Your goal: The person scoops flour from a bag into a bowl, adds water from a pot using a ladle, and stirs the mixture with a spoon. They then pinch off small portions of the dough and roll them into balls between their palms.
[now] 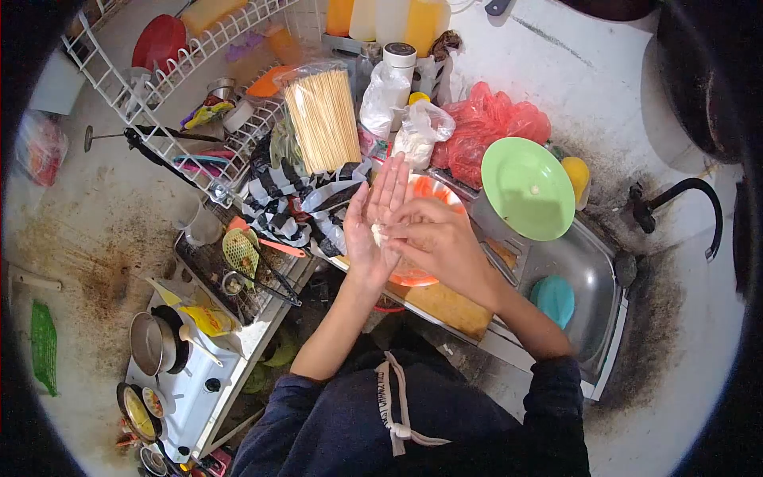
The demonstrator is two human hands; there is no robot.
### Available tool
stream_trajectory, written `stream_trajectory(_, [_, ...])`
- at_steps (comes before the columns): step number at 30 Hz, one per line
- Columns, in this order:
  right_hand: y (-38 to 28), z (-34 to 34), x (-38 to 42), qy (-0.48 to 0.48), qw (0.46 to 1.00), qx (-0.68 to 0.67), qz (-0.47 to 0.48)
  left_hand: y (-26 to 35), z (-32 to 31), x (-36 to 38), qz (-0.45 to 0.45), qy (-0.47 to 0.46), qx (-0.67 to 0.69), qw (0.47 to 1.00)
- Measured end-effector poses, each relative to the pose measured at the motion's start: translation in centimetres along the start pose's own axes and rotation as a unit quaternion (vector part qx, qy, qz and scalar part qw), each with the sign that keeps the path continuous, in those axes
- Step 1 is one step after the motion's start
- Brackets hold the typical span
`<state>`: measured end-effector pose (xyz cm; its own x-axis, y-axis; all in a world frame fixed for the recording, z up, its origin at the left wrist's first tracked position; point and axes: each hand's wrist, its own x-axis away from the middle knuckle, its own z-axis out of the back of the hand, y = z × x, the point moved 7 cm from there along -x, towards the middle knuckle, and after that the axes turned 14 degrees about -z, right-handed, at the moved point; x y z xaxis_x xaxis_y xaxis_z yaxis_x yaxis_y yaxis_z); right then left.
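My left hand (367, 238) is held palm up, its fingers stretched out. On its palm lies a small lump of white dough (377, 234), partly covered by fingertips. My right hand (437, 242) pinches that lump against the palm. Below both hands is an orange-and-white plate (413, 277), mostly hidden by them; what it holds cannot be made out. To the right, a light green plate (517, 171) rests tilted on top of a pot-like container, with one small pale lump (535, 190) on it.
A wooden board (453, 312) lies under the orange-and-white plate. At right is a sink (584, 274) with a teal bowl (553, 300) and black faucet (675, 191). Bamboo skewers (322, 119), a red plastic bag (493, 119) and bottles stand behind. A stove (187, 389) with pans is at lower left.
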<state>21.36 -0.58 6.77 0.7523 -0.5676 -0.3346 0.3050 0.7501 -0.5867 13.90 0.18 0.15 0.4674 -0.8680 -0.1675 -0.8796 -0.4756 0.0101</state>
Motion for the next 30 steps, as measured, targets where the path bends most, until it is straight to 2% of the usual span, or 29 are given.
stream_trajectory(4, [-0.9, 0.7, -0.5, 0.068, 0.995, 0.055, -0.049, -0.8, -0.1, 0.7, 0.009, 0.002, 0.002, 1.000])
stream_trajectory(6, [-2.1, -0.4, -1.1, 0.123, 0.989, 0.080, -0.010, -1.5, -0.2, 1.5, 0.027, 0.009, -0.010, 1.000])
stream_trajectory(8, [-2.4, -2.2, -0.4, 0.092, 0.987, 0.127, -0.034, -1.6, -0.8, 2.3, 0.016, 0.003, -0.096, 0.995])
stream_trajectory(10, [-2.2, -2.8, 0.2, 0.078, 0.993, 0.091, -0.011, -1.3, -1.6, 3.2, -0.001, -0.004, -0.183, 0.983])
stream_trajectory(11, [-0.8, -2.6, 0.0, 0.082, 0.996, -0.020, -0.028, -1.1, -1.8, 3.8, -0.009, -0.005, -0.227, 0.974])
stream_trajectory(12, [-1.1, -2.4, -0.3, 0.081, 0.996, -0.020, -0.029, -1.1, -1.8, 4.4, -0.016, -0.005, -0.269, 0.963])
stream_trajectory(13, [-1.4, -1.3, -0.6, 0.121, 0.990, -0.049, -0.057, -1.6, -0.8, 5.0, 0.012, 0.000, -0.321, 0.947])
stream_trajectory(14, [-1.4, -0.6, -0.7, 0.161, 0.980, -0.077, -0.084, -1.8, 0.0, 4.7, 0.012, 0.000, -0.319, 0.948])
stream_trajectory(15, [-1.8, -2.0, -0.6, 0.123, 0.984, -0.110, -0.069, -1.4, 0.3, 3.9, -0.031, -0.025, -0.291, 0.956])
stream_trajectory(17, [-2.6, -2.4, 0.2, 0.130, 0.987, -0.088, -0.044, -0.2, 0.2, 2.8, -0.115, -0.074, -0.234, 0.963])
stream_trajectory(20, [-2.1, -1.8, 0.4, 0.128, 0.989, -0.071, -0.028, -0.6, -5.2, 4.1, -0.116, -0.100, -0.247, 0.957])
stream_trajectory(21, [-2.3, -1.1, 0.2, 0.155, 0.983, -0.085, -0.056, -1.0, -5.1, 4.8, -0.123, -0.100, -0.354, 0.922])
stream_trajectory(22, [-2.5, -0.5, 0.1, 0.182, 0.975, -0.098, -0.084, -1.9, -4.5, 4.8, -0.088, -0.115, -0.328, 0.934])
stream_trajectory(24, [-2.0, -0.2, 0.3, 0.209, 0.966, -0.110, -0.109, -1.5, -3.3, 4.2, -0.078, -0.101, -0.337, 0.933])
stream_trajectory(25, [-2.5, -1.2, 0.6, 0.157, 0.979, -0.125, -0.018, -1.2, -3.8, 3.9, -0.077, -0.102, -0.336, 0.933])
stream_trajectory(26, [-3.4, -1.8, 1.1, 0.104, 0.982, -0.140, 0.074, -0.6, -5.0, 3.5, -0.099, -0.125, -0.247, 0.956])
stream_trajectory(27, [-2.6, -1.4, 1.0, 0.106, 0.985, -0.135, 0.019, 0.0, -6.4, 3.3, -0.121, -0.146, -0.156, 0.969])
stream_trajectory(28, [-3.0, -1.4, 1.1, 0.104, 0.985, -0.136, 0.017, -0.3, -6.3, 3.9, -0.121, -0.144, -0.156, 0.970])
stream_trajectory(30, [-3.4, -1.1, 0.8, 0.110, 0.986, -0.113, -0.055, -2.4, -5.4, 5.5, -0.040, -0.145, -0.334, 0.931])
